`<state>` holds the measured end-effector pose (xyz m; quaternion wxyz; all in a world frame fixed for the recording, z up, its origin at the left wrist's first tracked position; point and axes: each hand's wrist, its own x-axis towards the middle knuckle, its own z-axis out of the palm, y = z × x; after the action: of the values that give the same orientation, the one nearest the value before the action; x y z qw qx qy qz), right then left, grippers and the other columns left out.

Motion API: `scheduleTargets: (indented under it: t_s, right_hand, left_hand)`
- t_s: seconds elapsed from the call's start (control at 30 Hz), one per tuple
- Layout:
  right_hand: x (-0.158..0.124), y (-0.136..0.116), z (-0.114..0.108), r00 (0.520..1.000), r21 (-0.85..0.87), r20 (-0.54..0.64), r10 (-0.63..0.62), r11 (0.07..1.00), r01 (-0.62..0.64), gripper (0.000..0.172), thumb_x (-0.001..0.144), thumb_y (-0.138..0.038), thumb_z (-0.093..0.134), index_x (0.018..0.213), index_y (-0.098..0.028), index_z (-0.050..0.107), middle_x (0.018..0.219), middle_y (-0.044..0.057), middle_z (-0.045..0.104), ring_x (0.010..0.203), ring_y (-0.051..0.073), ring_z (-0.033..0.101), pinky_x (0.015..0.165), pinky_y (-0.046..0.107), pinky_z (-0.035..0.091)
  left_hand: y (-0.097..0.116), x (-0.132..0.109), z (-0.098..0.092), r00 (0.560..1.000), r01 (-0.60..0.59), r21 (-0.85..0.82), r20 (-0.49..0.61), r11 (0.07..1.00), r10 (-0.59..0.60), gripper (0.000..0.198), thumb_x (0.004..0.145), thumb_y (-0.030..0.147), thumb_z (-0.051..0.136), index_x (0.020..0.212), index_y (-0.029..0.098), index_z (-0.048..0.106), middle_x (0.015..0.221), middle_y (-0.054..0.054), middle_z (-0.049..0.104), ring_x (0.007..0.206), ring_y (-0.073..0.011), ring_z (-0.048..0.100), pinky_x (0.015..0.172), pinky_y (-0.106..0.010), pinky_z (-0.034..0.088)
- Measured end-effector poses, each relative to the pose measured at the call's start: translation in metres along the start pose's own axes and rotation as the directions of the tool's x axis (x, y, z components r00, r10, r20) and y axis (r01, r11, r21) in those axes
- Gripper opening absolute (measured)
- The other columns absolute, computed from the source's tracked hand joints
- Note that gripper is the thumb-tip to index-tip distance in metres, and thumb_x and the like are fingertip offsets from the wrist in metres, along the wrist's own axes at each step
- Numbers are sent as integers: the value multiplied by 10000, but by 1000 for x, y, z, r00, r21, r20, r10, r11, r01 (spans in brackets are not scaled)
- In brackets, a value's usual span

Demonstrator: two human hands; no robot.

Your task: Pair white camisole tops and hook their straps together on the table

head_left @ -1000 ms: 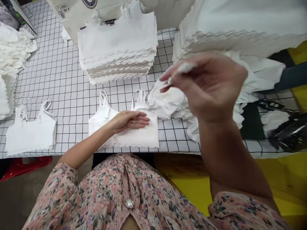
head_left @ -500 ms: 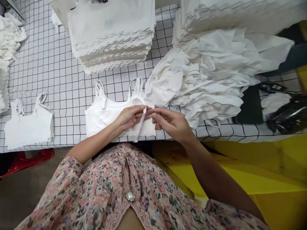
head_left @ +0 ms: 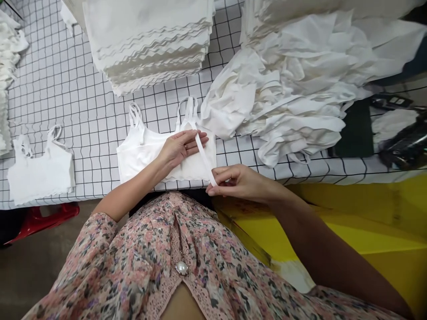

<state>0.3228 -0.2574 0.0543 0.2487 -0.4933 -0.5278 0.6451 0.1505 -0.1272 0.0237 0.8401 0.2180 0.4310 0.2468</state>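
Observation:
My left hand (head_left: 180, 149) lies flat on a white scallop-hemmed camisole top (head_left: 140, 155) on the grid-patterned table (head_left: 90, 102), pressing down near the top end of a narrow white strap (head_left: 203, 155). That strap runs diagonally across the garment and over its lower edge. My right hand (head_left: 236, 183) pinches the strap's lower end between thumb and fingers, just past the table's front edge. The garment's shoulder straps lie loosely at its far side.
A tall stack of white scallop-edged pieces (head_left: 150, 58) stands beyond the hands, with a crumpled white heap (head_left: 300, 84) to the right. Another white camisole (head_left: 40, 171) lies at left. A yellow surface (head_left: 350, 222) lies below the table's right side.
My right hand has moved down and away from my left, drawing the strap out diagonally. Earlier it was raised above the heap. The view has tilted, shifting the table upward.

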Motion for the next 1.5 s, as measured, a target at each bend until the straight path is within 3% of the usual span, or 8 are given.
scheduleTargets:
  t_s: [0.13, 0.33, 0.6, 1.07, 1.17, 1.27, 1.4, 1.5]
  right_hand:
    - [3, 2, 0, 993, 248, -44, 113, 964, -99, 476, 706, -632, 936, 785, -171, 846, 738, 72, 743, 581, 126, 639, 526, 258, 507]
    - [42, 6, -8, 934, 532, -345, 90, 839, 116, 457, 609, -536, 1027, 810, -177, 828, 665, 20, 693, 530, 100, 595, 555, 307, 615]
    - [70, 6, -6, 855, 477, -514, 71, 852, 215, 460, 564, -527, 1030, 718, -182, 767, 738, 31, 727, 579, 111, 623, 557, 298, 608]
    - [76, -7, 12, 807, 238, -578, -124, 920, 312, 322, 748, -511, 921, 758, -230, 765, 765, 19, 678, 688, 165, 666, 691, 384, 630]
    - [79, -8, 9, 748, 69, -619, -238, 933, 353, 242, 841, -418, 865, 728, -242, 742, 735, 23, 656, 726, 172, 643, 705, 385, 619]
    - [84, -5, 2, 704, -96, -634, -320, 936, 339, 221, 890, -362, 815, 748, -240, 699, 763, 28, 641, 747, 170, 616, 705, 380, 612]
    - [97, 4, -12, 693, -266, -607, -389, 921, 284, 234, 955, -376, 724, 800, -229, 627, 844, 45, 625, 816, 183, 614, 733, 383, 605]
    - [106, 8, -18, 697, -389, -534, -478, 871, 300, 207, 970, -341, 682, 812, -228, 610, 849, 48, 632, 864, 202, 619, 800, 414, 590]
  left_hand:
    - [9, 7, 2, 999, -23, 34, 51, 999, 21, 135, 1003, 230, 690, 957, 132, 771, 1084, -116, 834, 1093, -218, 801, 1144, -431, 573]
    - [24, -12, -16, 988, 28, 307, 134, 951, -73, 228, 980, 349, 728, 967, 133, 800, 1044, -111, 840, 999, -185, 805, 1037, -350, 629]
    - [6, -44, -19, 993, -102, 415, 95, 904, 69, 269, 781, 376, 917, 901, 153, 827, 876, -62, 824, 771, -130, 761, 845, -302, 637]
    - [13, -50, -10, 936, -336, 498, 79, 799, 344, 110, 887, 279, 832, 808, 208, 806, 774, -12, 755, 726, -120, 680, 756, -274, 566]
    - [20, -50, -15, 899, -421, 609, 178, 673, 401, 135, 960, 292, 729, 872, 225, 806, 902, -34, 775, 831, -146, 704, 818, -294, 569]
    - [27, -42, -33, 833, -471, 795, 256, 383, 491, 74, 964, 282, 724, 947, 234, 778, 981, -49, 767, 931, -183, 671, 895, -330, 529]
    - [27, -26, -59, 797, -351, 936, 303, -7, 522, 199, 867, 275, 854, 1013, 224, 730, 1063, -65, 758, 1033, -249, 622, 969, -399, 445]
    - [21, -20, -66, 811, -269, 954, 298, -132, 504, 211, 880, 282, 851, 1039, 229, 724, 1063, -53, 742, 1042, -258, 609, 973, -417, 390]
